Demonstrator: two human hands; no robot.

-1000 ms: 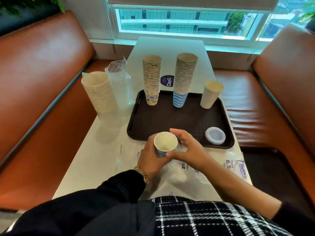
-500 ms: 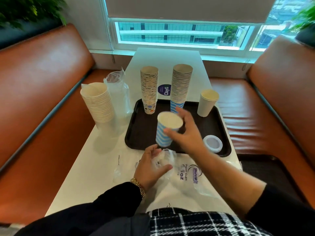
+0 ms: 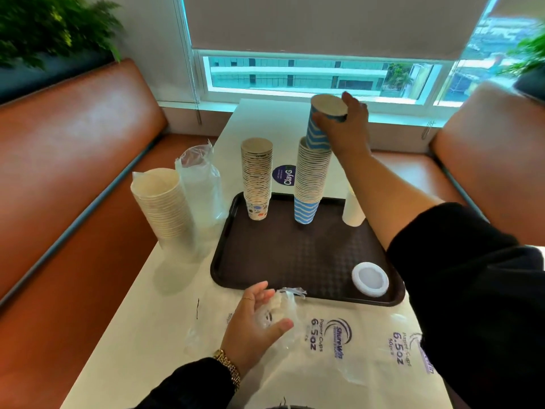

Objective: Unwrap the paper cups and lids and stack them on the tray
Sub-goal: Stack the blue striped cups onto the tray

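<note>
Blue striped cup (image 3: pixel 320 129): gripped near rim by right hand (image 3: pixel 346 128), tilted, base seated just inside top of blue cup stack (image 3: pixel 311 178) on tray (image 3: pixel 224 231). Stack axis upright, directly beneath grip. Left hand (image 3: pixel 253 323): loosely holding plastic wrapper (image 3: pixel 283 314), near table edge.

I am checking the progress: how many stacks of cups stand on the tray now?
2: patterned stack at tray's far left, blue striped stack beside it. A white cup stands partly hidden.

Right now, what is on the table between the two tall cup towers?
In the head view, a round dark blue sticker on the white table shows between the patterned cup stack and the blue striped stack.
</note>
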